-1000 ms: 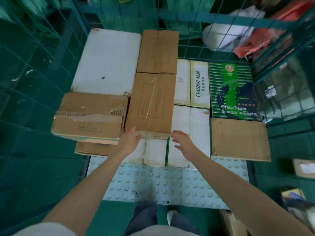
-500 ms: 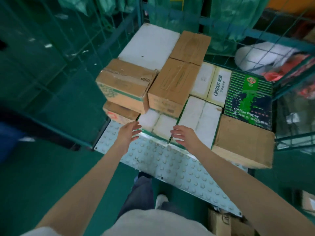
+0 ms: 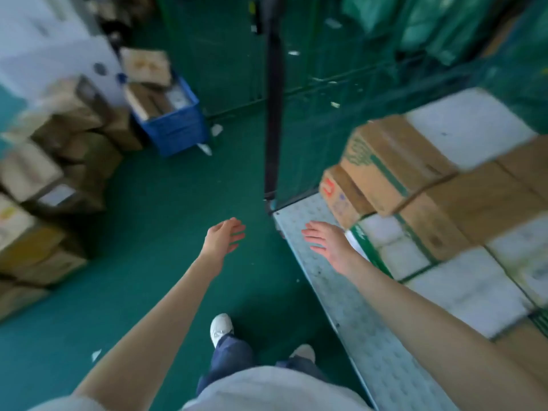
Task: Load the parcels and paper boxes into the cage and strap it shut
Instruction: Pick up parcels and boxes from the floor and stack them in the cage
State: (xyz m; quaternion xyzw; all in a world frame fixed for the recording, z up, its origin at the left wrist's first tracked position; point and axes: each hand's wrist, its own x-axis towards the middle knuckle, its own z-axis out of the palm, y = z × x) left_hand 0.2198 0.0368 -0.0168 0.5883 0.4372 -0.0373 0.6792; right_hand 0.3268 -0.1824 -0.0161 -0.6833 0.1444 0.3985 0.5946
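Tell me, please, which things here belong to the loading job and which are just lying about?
Job: cage, loaded boxes, black strap, stacked boxes waiting on the left.
Lying about: paper scraps on the floor, green bags behind the cage, blue crate.

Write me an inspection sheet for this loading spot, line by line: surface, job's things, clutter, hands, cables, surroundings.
Surface: studded metal plate at the cage's near edge; green floor beside it.
Job's things: brown cartons stacked on white paper boxes in the cage; loose cartons piled on the floor at left.
Clutter: blue crate holding boxes; paper scraps on the floor.
Hands: left hand open, holding nothing, over the floor; right hand open, holding nothing, over the plate.
Cables: nothing seen; a dark band stands at the cage corner, strap or post I cannot tell.
Surroundings: green mesh wall; green sacks beyond it. View blurred.
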